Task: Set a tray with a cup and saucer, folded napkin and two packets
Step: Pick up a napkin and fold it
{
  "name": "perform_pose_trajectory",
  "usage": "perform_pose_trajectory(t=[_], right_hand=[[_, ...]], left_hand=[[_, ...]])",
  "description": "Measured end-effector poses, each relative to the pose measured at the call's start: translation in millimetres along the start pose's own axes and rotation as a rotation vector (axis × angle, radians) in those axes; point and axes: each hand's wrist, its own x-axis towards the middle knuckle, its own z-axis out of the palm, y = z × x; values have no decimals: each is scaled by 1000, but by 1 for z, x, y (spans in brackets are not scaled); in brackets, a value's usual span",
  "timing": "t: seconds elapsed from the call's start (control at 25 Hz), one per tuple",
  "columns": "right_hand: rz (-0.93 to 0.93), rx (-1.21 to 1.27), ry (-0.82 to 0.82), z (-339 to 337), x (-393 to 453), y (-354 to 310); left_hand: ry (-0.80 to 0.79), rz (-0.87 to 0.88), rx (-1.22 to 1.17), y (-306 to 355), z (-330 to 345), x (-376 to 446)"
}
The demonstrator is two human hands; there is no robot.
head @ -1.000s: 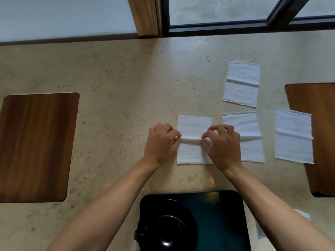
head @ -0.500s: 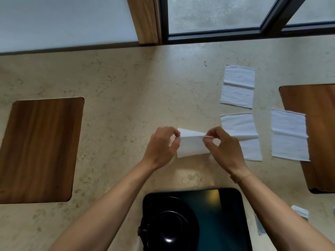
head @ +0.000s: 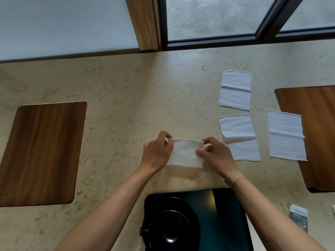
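Observation:
A white napkin [head: 184, 153], folded in half, is held just above the stone counter. My left hand [head: 155, 153] pinches its left end and my right hand [head: 216, 156] pinches its right end. Near the front edge lies a black tray [head: 228, 214]. On its left part stands a black cup [head: 171, 230] on a black saucer [head: 194, 214]. A grey packet [head: 298, 217] lies on the counter right of the tray, partly behind my right forearm. The edge of another packet [head: 333, 211] shows at the frame's right border.
Three more white napkins lie flat to the right: far napkin [head: 234, 89], middle napkin [head: 239, 137], right napkin [head: 286, 135] overlapping a wooden inlay [head: 315, 127]. Another wooden inlay [head: 41, 153] sits in the counter at left. A window frame [head: 208, 39] runs along the back.
The napkin lay flat with both hands on its middle crease. Both hands lifted it and folded it in half; it now shows as a single half-size rectangle between them.

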Motion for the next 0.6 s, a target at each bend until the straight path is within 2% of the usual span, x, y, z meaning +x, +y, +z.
perform_pose_trajectory(t=[0.16, 0.4, 0.6], right_hand=[[-49, -178, 91, 10, 10, 5], [-228, -415, 208, 17, 15, 6], [-278, -608, 298, 20, 16, 4]], left_hand=[[23, -6, 90, -10, 5, 3], [116, 69, 222, -14, 9, 4], [136, 84, 303, -15, 13, 6]])
